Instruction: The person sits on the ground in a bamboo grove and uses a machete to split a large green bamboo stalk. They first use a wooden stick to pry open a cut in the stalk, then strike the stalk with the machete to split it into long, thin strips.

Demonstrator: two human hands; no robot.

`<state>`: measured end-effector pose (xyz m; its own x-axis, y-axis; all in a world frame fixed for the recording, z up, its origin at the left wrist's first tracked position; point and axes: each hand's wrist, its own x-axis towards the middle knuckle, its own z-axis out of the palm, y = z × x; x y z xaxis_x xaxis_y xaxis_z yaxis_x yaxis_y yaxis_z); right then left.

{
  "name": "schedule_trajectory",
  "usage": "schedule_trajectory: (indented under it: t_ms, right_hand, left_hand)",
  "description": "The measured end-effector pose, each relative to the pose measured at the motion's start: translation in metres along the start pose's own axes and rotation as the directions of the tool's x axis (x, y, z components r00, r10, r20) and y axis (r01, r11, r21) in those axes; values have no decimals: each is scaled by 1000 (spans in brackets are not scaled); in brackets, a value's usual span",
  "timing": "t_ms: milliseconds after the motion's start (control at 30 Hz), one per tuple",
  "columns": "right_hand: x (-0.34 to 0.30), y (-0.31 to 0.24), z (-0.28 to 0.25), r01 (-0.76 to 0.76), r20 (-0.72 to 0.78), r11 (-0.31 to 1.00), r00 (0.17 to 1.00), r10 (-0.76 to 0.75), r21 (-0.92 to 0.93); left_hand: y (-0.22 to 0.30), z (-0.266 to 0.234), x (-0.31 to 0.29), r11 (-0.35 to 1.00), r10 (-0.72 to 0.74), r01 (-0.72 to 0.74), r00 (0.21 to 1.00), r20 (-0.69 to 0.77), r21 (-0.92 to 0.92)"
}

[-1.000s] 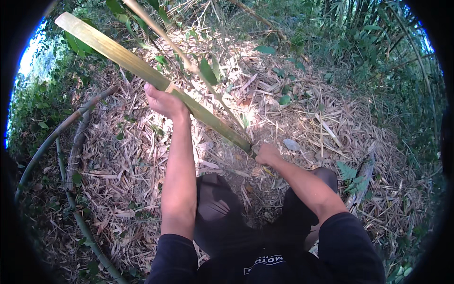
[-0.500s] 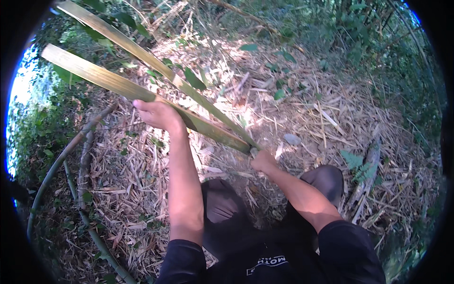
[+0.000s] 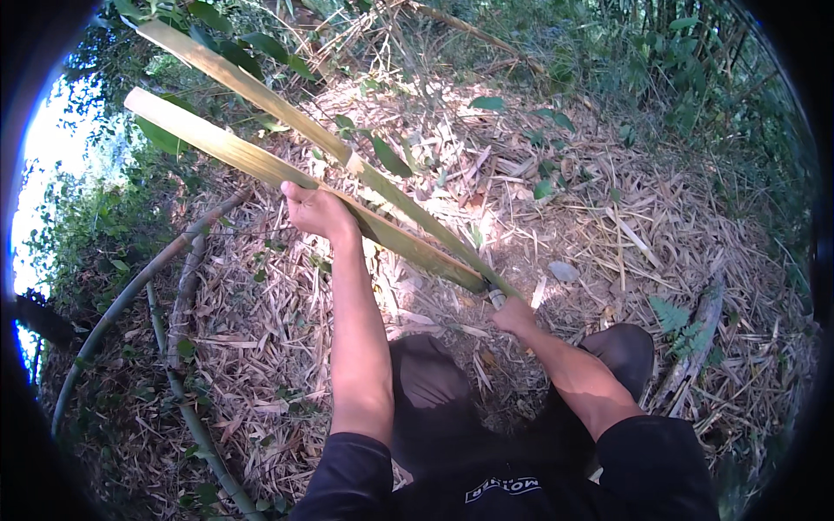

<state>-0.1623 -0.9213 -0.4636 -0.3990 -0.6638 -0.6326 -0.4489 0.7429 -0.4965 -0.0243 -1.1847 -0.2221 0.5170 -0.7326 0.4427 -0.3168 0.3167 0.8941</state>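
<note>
A long bamboo pole, split into two strips, slants from the upper left down toward the middle. My left hand point(image 3: 321, 213) is closed around the nearer strip point(image 3: 234, 154), its thumb along the edge. The farther strip point(image 3: 287, 113) runs apart from it at the upper left, and the two come together near my right hand point(image 3: 517, 318). That hand is closed on the pale handle of what looks like a knife point(image 3: 497, 297). Its dark metal part meets the bamboo where the strips join; most of the blade is hidden.
Dry bamboo leaves and chips point(image 3: 599, 226) cover the ground, with a grey stone point(image 3: 564, 272) ahead of my knees. Curved green poles point(image 3: 130, 291) lie at the left. A weathered log point(image 3: 695, 343) and a fern point(image 3: 673, 317) are at the right. Leafy undergrowth surrounds this.
The whole view has shifted, so ground, bamboo and hands appear farther right and slightly lower. More of the handle shows beside my right hand. Both hands keep their holds.
</note>
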Motion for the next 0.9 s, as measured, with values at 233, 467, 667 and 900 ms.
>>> schedule_trajectory:
  t_ms: [233,467,667,900]
  right_hand:
    - [27,31,-4,144,19,983,989,-147,118]
    - [41,36,-13,205,161,965,960,-231,161]
    - [45,26,-23,153,376,976,904,-202,156]
    - [40,32,-19,74,386,979,911,-143,188]
  left_hand:
    - [-7,13,1,996,84,-85,996,-22,-38]
    - [-32,-3,23,986,-52,41,997,-59,-162]
    - [-66,-25,46,988,-47,27,990,-130,-155]
    - [-61,-41,34,950,-211,200,977,-20,-240]
